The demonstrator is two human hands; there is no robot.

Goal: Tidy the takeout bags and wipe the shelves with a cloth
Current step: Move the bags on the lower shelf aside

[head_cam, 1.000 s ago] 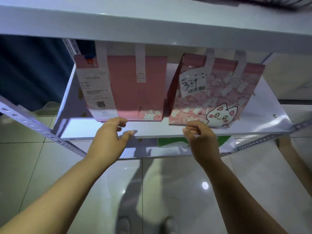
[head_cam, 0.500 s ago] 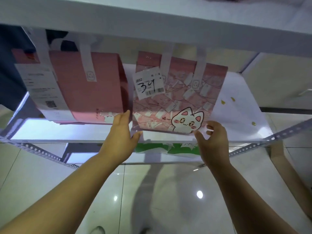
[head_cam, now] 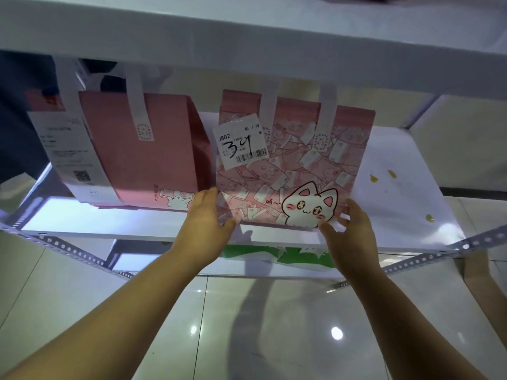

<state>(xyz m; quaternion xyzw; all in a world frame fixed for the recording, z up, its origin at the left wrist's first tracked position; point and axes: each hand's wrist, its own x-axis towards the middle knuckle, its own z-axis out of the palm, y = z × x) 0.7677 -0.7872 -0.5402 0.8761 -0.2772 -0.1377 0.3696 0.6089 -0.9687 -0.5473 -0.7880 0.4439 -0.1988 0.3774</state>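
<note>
Two pink takeout bags stand side by side on the white middle shelf (head_cam: 137, 230). The right one, a patterned bag with a white cat drawing (head_cam: 296, 165) and a label marked 34, is held at its bottom corners. My left hand (head_cam: 208, 218) presses its lower left corner, between the two bags. My right hand (head_cam: 348, 231) grips its lower right corner. The plain pink bag (head_cam: 148, 152) with a long white receipt stands to the left, untouched. No cloth is in view.
Yellow stains (head_cam: 389, 175) dot the shelf surface right of the cat bag. A green and white bag (head_cam: 296, 257) lies on the shelf below. The upper shelf board (head_cam: 247, 39) hangs close over the bag handles. Perforated metal rails (head_cam: 68, 249) frame the shelf. Another person's arm (head_cam: 482, 281) is at far right.
Both hands have moved from the shelf's front edge onto the cat bag's bottom corners. The view has shifted right and closer to the shelf.
</note>
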